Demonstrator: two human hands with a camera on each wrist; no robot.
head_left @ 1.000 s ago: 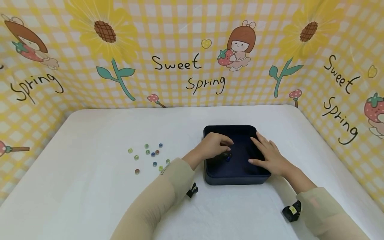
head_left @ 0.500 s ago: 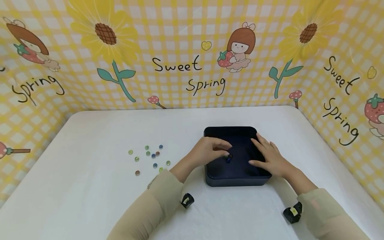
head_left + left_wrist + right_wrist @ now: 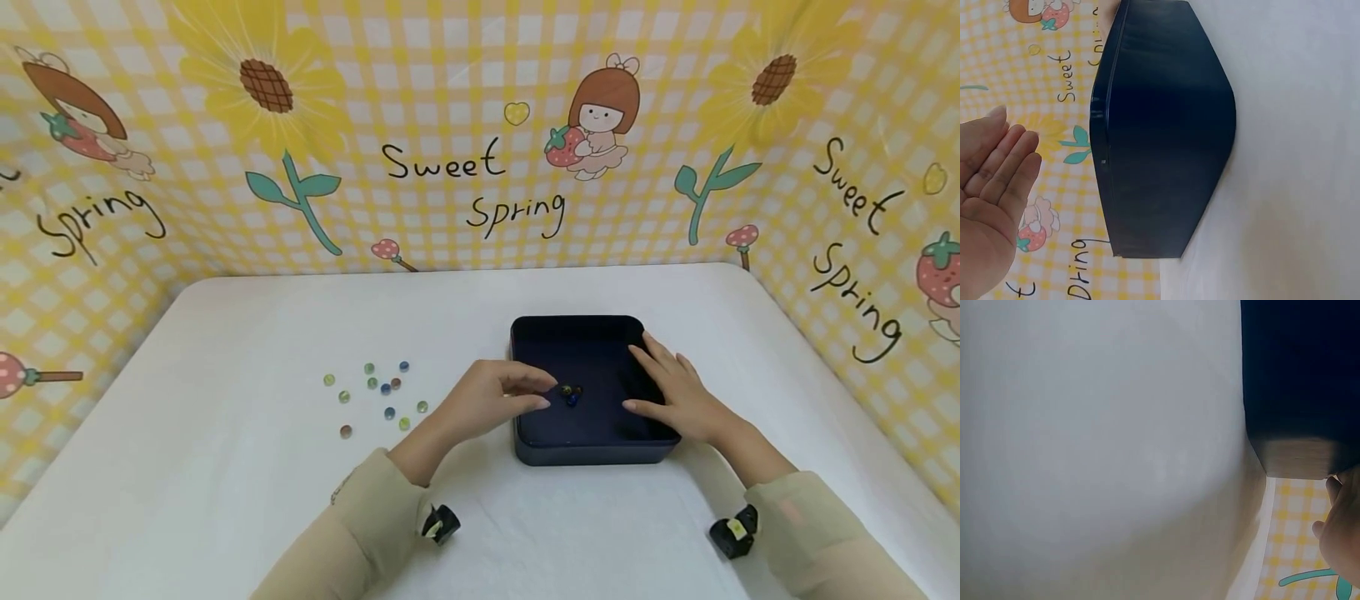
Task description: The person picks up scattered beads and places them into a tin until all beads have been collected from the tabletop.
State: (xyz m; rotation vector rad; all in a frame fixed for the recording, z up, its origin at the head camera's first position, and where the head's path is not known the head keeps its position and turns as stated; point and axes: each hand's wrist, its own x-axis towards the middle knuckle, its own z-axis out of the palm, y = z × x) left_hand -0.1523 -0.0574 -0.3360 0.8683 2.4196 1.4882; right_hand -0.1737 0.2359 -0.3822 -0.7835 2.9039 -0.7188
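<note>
A dark blue square box (image 3: 592, 454), open at the top, stands on the white table. Inside it lie a few marbles (image 3: 572, 399), small and dark against the bottom. My left hand (image 3: 483, 400) hovers at the box's left rim, fingers loosely bent and nothing between them; the left wrist view shows its palm (image 3: 988, 206) bare beside the box wall (image 3: 1166, 137). My right hand (image 3: 678, 396) rests on the right rim with its fingers spread. Only part of that hand (image 3: 1341, 531) appears in the right wrist view, at the box's corner.
Several glass marbles (image 3: 386, 389) in green, blue and brown lie scattered on the white table (image 3: 247, 375) left of the box. A yellow checked cloth (image 3: 442, 75) hangs behind and at both sides. Each sleeve carries a small black device (image 3: 441, 524) near the wrist.
My left hand has drawn back leftward from over the inside of the box to its left rim, uncovering the marbles there. The right hand stays on the right rim.
</note>
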